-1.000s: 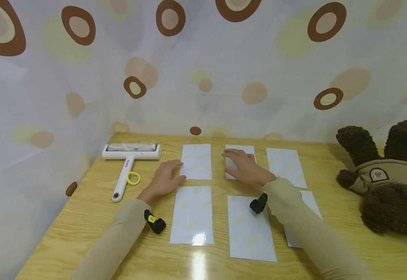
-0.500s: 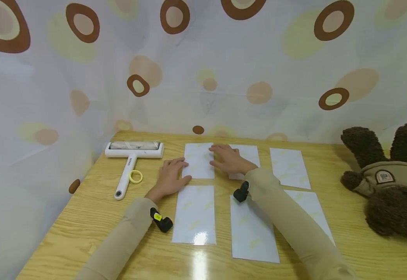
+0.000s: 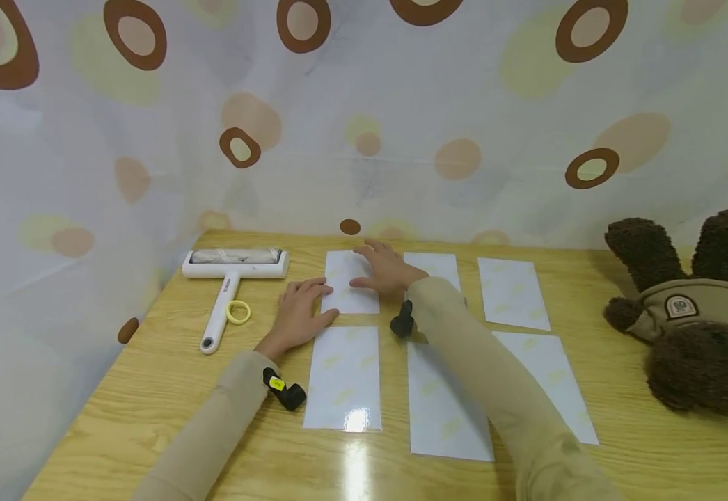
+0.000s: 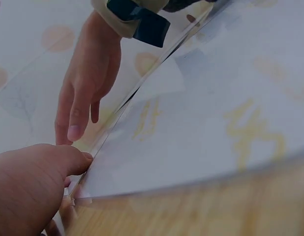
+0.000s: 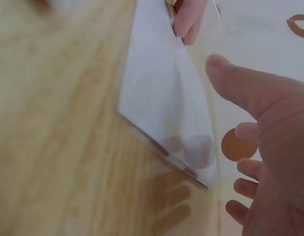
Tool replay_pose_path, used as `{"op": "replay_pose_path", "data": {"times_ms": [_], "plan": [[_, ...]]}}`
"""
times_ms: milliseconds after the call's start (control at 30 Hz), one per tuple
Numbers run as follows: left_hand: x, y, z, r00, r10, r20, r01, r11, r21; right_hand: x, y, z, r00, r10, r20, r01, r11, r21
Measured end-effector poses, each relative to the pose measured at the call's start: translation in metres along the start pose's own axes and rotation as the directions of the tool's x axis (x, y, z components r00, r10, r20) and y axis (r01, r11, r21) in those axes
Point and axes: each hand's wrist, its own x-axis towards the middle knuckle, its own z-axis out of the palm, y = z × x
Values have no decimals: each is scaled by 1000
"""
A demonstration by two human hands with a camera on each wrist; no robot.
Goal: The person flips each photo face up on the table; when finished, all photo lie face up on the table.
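One glossy white card (image 3: pixel 341 274) lay at ten o'clock among other cards (image 3: pixel 342 376). Left hand (image 3: pixel 298 313) rested fingers relaxed at its nine-o'clock edge, no grip evident; right hand (image 3: pixel 385 270) spread, empty, over three-o'clock edge. Good handling probably needed edge-only contact, light pressure.

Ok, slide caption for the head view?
Left hand at, right hand over, the far-left card; roller and ring left, plush toy right.

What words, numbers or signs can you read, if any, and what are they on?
None I can read for sure.
Roller: letters on the handle, too small.
Toy: badge, too small.
Cards: yellow marks, too blurred.
Left wrist camera: yellow tag, too small.
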Motion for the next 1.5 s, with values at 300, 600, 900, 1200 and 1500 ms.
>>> {"op": "replay_pose_path", "data": {"times_ms": [300,600,900,1200,1500], "plan": [[6,8,3,999,25,33,-25,1000,2,9,14,1,996,50,73,-43,995,-93],[9,5,1,999,39,8,-40,999,25,16,6,-6,992,125,30,-121,986,-110],[5,6,0,1000,-19,-8,18,998,-61,20,1,-5,987,133,-88,-141,986,-91],[6,11,-11,991,-132,6,131,979,-158,20,2,-1,964,86,-251,-75,996,56],[21,14,-10,935,-354,29,331,836,-437,20,7,0,967,40,-253,-19,996,83]]}}
